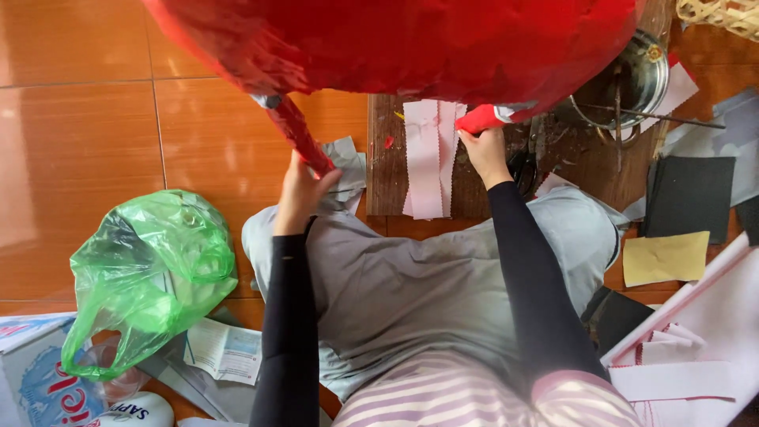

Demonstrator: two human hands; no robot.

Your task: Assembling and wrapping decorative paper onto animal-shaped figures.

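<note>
I saw left hand (300, 190) squeezed round red stick (294, 130), steadying big red paper shape (411, 39); right hand (484, 154) fingers pinched its edge (478, 119).

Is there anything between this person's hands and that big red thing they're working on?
Nothing visible does. The left hand already grips the red wrapped stick under the big red shape, and the right hand touches the shape's red edge just above the pink paper strips.

Bright, even daylight fills the scene, with soft glare streaking the glossy orange floor tiles (79, 142) at upper left. The big red paper lantern (395, 39) nearest the lens is blurred and oversaturated. Shadows are faint, and straight lines bow slightly toward the edges.
</note>
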